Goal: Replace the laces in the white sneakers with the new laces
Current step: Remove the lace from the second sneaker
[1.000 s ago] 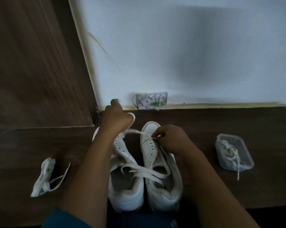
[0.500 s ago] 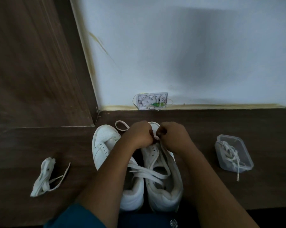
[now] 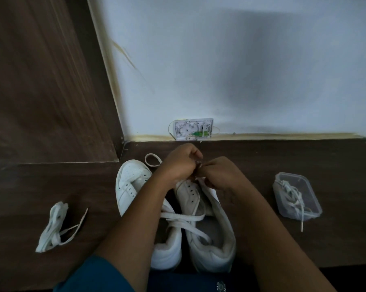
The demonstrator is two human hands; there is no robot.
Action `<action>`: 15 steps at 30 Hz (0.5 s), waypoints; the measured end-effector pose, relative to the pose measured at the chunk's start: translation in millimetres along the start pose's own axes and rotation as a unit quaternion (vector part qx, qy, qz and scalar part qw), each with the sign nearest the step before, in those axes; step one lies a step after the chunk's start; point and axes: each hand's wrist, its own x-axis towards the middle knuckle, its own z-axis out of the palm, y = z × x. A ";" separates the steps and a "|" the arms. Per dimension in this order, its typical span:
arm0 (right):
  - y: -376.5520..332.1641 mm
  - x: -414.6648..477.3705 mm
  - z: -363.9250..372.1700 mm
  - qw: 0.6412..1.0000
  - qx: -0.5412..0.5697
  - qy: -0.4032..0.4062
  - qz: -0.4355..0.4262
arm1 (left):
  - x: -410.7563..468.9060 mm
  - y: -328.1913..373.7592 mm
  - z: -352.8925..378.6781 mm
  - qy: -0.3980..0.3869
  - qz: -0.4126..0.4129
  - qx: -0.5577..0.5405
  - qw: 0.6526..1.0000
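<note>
The flat white lace (image 3: 184, 220) is pinched by the curled left hand (image 3: 179, 163) and the curled right hand (image 3: 220, 175), held close together over the toe end of the right white leather sneaker (image 3: 211, 239). The front holes seem to be getting threaded (the lace tip is hidden by fingers). Next, the tip must be poked through a hole and pulled snug. The left white sneaker (image 3: 131, 184) is set just beside that shoe. Farther to its left a loose bundle of white laces (image 3: 51, 230) is seen, and off to its right a clear plastic box (image 3: 298, 199) with more laces.
</note>
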 end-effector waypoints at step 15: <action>-7.8 -1.8 19.4 0.977 0.180 0.094 0.069 | -10.1 -6.1 -19.4 -0.073 0.056 0.238 0.967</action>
